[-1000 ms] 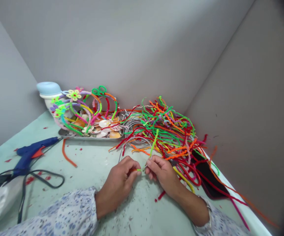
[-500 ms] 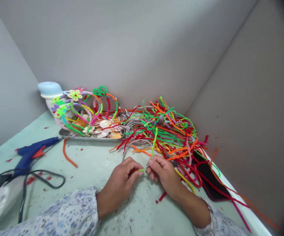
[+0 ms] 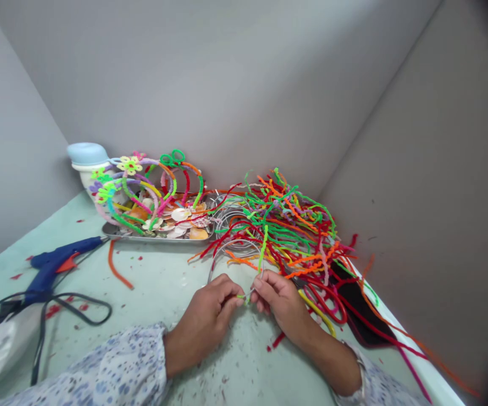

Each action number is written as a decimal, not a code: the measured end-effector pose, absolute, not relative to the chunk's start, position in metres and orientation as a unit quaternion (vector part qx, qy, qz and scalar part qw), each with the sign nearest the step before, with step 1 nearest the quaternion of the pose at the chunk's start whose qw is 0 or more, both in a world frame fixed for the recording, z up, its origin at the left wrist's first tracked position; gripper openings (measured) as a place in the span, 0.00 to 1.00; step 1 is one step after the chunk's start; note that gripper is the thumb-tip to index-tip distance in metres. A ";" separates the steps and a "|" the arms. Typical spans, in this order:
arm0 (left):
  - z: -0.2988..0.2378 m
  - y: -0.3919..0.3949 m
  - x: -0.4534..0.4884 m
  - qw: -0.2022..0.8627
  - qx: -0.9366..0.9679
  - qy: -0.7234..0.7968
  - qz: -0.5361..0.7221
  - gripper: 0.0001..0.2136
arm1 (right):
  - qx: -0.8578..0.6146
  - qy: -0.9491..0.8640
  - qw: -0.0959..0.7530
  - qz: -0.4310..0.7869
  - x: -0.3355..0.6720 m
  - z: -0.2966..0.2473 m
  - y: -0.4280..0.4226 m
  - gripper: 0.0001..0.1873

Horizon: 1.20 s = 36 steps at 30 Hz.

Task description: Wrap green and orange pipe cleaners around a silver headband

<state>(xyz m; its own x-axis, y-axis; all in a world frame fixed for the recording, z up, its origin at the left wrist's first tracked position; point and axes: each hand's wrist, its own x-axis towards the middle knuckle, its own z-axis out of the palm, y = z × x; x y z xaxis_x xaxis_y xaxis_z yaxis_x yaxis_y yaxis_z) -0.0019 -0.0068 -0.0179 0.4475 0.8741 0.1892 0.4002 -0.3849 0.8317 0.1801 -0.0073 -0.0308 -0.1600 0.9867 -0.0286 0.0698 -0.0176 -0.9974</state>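
A thin grey wire headband (image 3: 236, 241) arches up between my hands. My left hand (image 3: 207, 309) is closed in a pinch on one end of it, where a bit of green fuzz shows at the fingertips. From the pinched fingers of my right hand (image 3: 285, 303), a lime green pipe cleaner (image 3: 263, 248) sticks upward. Its lower part meets the wire between the two hands, partly hidden by my fingers. Both hands are just above the table, fingertips nearly touching.
Behind my hands lie a heap of coloured pipe cleaners (image 3: 294, 220) and several bare wire hoops (image 3: 231, 217). A metal tray (image 3: 163, 239) holds shells and finished headbands (image 3: 171, 169). To the left are a blue glue gun (image 3: 57, 259) and its cord; a dark phone (image 3: 364, 316) lies right.
My hands stay pinched close together and have shifted only slightly. The green pipe cleaner and the wire arch tilt a little to the left, and more wire shows between my fingertips.
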 end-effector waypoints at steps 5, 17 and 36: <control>-0.023 -0.006 -0.001 0.406 0.741 0.412 0.341 0.05 | -0.487 -0.523 0.452 0.534 0.178 -0.029 -0.007 0.18; -0.023 -0.005 -0.004 0.460 0.651 0.450 0.402 0.13 | -0.487 -0.436 0.548 0.523 0.179 -0.039 0.001 0.20; -0.031 0.005 0.000 0.617 0.580 0.381 0.372 0.11 | -0.518 -0.508 0.480 0.493 0.178 -0.038 0.000 0.18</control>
<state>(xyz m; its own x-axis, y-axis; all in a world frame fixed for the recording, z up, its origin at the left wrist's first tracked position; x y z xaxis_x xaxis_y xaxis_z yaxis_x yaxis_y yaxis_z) 0.0003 0.0045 -0.0307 0.4337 0.9003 -0.0385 -0.0166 0.0508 0.9986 0.1776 -0.0003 -0.0377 -0.0020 0.9997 -0.0231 0.0535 -0.0230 -0.9983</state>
